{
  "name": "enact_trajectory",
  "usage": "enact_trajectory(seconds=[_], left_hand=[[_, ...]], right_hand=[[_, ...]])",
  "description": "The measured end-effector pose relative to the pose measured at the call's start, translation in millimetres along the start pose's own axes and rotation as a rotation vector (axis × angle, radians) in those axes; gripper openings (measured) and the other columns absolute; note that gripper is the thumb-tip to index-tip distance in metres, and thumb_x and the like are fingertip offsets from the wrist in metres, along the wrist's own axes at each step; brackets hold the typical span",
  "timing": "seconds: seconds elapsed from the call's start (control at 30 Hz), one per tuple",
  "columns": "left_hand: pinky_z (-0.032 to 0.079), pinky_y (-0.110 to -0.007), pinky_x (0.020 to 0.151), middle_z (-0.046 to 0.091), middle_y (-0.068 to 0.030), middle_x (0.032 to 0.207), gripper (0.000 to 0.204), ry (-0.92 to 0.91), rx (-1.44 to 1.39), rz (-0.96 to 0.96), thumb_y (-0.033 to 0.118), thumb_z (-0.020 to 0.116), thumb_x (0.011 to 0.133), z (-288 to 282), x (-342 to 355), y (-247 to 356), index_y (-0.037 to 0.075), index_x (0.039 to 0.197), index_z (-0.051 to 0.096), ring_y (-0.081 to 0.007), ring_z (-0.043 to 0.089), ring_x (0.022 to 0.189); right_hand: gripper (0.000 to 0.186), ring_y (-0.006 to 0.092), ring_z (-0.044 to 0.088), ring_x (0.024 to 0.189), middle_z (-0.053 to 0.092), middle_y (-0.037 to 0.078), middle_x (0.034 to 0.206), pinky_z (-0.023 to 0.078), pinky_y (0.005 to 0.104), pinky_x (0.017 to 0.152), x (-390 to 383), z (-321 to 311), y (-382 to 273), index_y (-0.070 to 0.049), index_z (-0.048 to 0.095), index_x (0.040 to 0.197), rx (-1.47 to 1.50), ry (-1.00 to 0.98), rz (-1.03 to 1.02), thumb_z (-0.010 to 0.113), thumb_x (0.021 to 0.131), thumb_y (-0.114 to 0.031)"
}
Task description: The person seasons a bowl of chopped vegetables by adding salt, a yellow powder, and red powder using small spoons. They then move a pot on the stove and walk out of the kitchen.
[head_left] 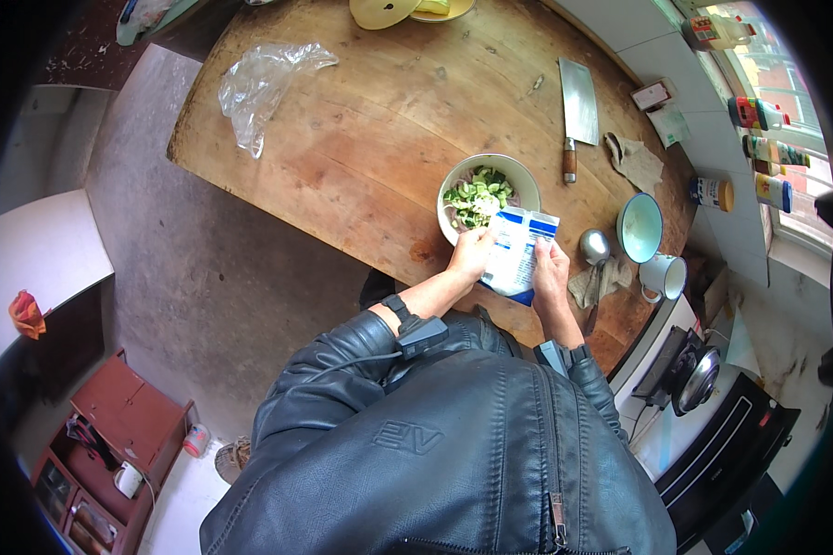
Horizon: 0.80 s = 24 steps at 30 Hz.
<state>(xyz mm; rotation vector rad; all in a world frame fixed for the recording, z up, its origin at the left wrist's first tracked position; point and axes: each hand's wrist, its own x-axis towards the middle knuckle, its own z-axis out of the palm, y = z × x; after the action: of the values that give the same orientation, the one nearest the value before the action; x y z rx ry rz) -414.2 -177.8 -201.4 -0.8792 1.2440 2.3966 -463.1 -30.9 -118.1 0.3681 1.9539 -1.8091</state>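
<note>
Between my two hands is a white and blue plastic packet point(512, 254), its upper edge reaching over the rim of a pale bowl point(528, 184). My left hand point(473, 252) grips the packet's left side, close to the bowl. My right hand point(551, 267) pinches its right edge with the thumb on top. Chopped green vegetables point(479, 194) fill much of the bowl, with some pinkish pieces at the side and a pale patch near the packet. Whether the packet's top is torn, I cannot tell.
A cleaver point(578, 116) lies on the wooden table point(389, 120), beyond the bowl. To the right are a ladle point(594, 245), an enamel bowl point(640, 228), a mug point(663, 277) and cloths point(634, 163). A clear plastic bag point(267, 88) lies far left. Bottles point(759, 114) line the windowsill.
</note>
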Motion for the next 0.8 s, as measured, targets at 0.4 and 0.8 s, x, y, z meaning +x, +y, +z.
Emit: enact_trajectory(seconds=[0.4, 0.8], left_hand=[[0.056, -0.027, 0.073, 0.076, -0.0042, 0.097, 0.035, 0.035, 0.035, 0.002, 0.028, 0.054, 0.110, 1, 0, 1, 0.000, 0.115, 0.073, -0.0108, 0.070, 0.081], [0.054, -0.026, 0.071, 0.074, -0.0022, 0.092, 0.029, 0.040, 0.083, 0.031, 0.026, 0.058, 0.107, 0, -2, 4, 0.001, 0.106, 0.074, -0.0089, 0.068, 0.078]], right_hand=[[0.028, 0.0089, 0.064, 0.090, 0.073, 0.003, 0.106, 0.053, 0.0272, 0.082, -2, 0, 3, 0.000, 0.069, 0.118, 0.035, 0.006, 0.012, 0.054, 0.111, -0.022], [0.027, 0.0098, 0.066, 0.088, 0.074, 0.005, 0.106, 0.054, 0.0268, 0.081, -2, -3, 11, 0.000, 0.069, 0.118, 0.076, 0.023, 0.003, 0.056, 0.110, -0.022]])
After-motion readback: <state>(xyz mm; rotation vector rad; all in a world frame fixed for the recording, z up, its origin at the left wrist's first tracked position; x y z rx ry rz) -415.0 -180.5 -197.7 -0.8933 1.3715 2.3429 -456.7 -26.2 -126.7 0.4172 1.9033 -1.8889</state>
